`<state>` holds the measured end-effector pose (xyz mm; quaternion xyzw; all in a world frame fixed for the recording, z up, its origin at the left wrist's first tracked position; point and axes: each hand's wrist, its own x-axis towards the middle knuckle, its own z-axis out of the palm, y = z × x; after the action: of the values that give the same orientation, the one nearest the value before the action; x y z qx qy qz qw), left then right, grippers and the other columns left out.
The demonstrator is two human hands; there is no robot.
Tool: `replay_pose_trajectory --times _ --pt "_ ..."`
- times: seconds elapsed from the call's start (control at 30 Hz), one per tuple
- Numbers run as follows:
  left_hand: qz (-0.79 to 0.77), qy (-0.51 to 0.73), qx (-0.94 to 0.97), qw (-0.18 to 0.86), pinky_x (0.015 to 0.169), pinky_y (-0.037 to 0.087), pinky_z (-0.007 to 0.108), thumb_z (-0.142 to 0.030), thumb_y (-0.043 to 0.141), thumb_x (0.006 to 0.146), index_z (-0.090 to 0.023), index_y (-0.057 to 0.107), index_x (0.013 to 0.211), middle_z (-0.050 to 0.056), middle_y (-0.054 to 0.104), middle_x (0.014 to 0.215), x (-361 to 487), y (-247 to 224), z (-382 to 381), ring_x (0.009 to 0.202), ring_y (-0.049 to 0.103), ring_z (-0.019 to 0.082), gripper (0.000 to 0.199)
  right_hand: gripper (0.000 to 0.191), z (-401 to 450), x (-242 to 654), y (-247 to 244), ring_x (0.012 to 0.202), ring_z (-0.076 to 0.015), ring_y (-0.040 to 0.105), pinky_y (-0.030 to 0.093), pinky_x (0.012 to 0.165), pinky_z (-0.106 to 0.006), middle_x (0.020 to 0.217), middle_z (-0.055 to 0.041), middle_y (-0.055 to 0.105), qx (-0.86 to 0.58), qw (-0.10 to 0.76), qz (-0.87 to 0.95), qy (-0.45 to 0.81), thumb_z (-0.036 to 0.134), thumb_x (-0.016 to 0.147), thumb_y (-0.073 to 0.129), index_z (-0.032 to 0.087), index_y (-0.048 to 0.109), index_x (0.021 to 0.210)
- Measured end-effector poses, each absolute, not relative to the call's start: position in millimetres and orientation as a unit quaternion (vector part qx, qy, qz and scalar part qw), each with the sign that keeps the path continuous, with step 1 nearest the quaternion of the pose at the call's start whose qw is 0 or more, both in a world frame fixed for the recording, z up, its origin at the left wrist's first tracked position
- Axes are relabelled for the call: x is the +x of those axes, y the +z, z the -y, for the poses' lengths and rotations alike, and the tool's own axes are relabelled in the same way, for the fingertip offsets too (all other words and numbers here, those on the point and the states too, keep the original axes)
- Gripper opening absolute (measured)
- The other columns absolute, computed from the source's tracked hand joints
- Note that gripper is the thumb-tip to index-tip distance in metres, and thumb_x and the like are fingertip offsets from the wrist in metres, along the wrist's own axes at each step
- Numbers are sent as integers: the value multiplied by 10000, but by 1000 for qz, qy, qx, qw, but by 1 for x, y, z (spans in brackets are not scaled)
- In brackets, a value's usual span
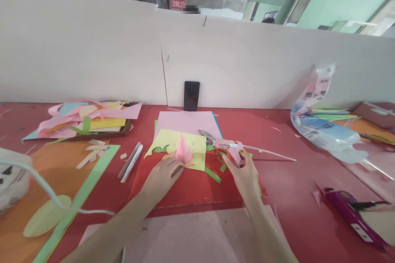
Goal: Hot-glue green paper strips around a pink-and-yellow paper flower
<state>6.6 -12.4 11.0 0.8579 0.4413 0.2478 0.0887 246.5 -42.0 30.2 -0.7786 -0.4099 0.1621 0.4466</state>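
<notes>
A pink pointed paper shape (pixel 183 150) stands over the yellow sheet (pixel 199 154) in the middle. My left hand (pixel 163 174) is closed at its lower edge, fingers bent together; exactly what they pinch is hard to see. On the right, my right hand (pixel 242 168) has its thumb and fingers around the handle of a pink glue gun (pixel 228 146), whose nozzle points left. Scissors (pixel 206 134) lie partly behind the gun. Green paper strips (pixel 212 174) rest on the red sheet (pixel 185 191) between my hands.
A dark phone (pixel 191 96) leans on the white partition (pixel 92 49). Two pens (pixel 131 162) and a box of paper scraps (pixel 123 131) are at left. At right are a plastic bag (pixel 324 131) and a purple tool (pixel 354 218). A white cable (pixel 52 193) crosses the left side.
</notes>
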Motion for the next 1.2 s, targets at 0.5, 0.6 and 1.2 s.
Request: replay_pose_trajectory --times 0.5,0.6,1.2 --pt "-475 305 802 195 667 456 235 -241 449 823 -220 561 815 -10 581 845 5 16 12 766 572 130 114 529 40 248 24 790 -200 533 384 672 -300 879 -45 597 -778 451 414 143 571 571 591 200 539 945" --pt "-471 297 807 194 666 458 241 -260 436 835 -216 563 809 -1 585 849 5 17 13 771 570 138 137 557 40 247 23 790 -195 536 392 664 -291 897 -42 598 -779 454 407 145 575 569 599 204 537 980" --pt "-465 278 825 163 671 455 252 -200 389 854 -202 558 799 16 591 826 4 16 13 781 558 147 178 501 15 370 22 760 -244 526 372 683 -350 832 -135 611 -829 411 378 -22 546 759 337 136 584 906"
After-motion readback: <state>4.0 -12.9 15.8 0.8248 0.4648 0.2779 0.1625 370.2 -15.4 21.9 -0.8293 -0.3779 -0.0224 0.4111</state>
